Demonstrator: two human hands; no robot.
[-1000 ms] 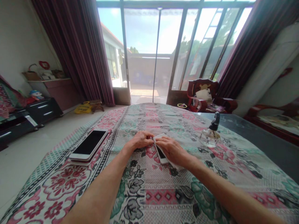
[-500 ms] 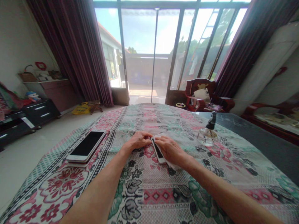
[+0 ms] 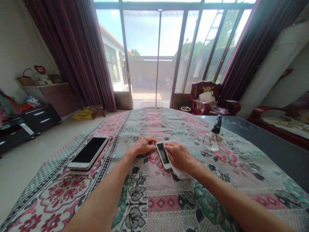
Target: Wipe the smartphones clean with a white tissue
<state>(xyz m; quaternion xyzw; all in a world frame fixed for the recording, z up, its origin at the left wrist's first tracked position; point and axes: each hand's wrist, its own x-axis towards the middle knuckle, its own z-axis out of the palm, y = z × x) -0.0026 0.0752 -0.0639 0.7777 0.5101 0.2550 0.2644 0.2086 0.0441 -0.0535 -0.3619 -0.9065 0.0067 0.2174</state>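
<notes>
A white smartphone (image 3: 163,152) with a dark screen lies on the patterned tablecloth in front of me. My left hand (image 3: 144,145) holds its upper left edge with bent fingers. Over the right side of the screen, my right hand (image 3: 179,156) presses a white cloth or tissue (image 3: 181,174), most of it hidden beneath the palm. To the left lies a larger white device with a black screen (image 3: 89,150), stacked on something thin. A clear spray bottle (image 3: 213,140) with a black nozzle stands upright right of my right hand.
The floral tablecloth (image 3: 154,187) covers the table. Beyond its right side is a dark tabletop (image 3: 251,132). A carved wooden chair (image 3: 205,96) stands near the glass doors. A yellow bag (image 3: 82,113) lies on the floor at left, near a black cabinet (image 3: 41,117).
My right hand has slid slightly to the right with the cloth, uncovering more of the phone's screen. My left hand stays at the phone's edge.
</notes>
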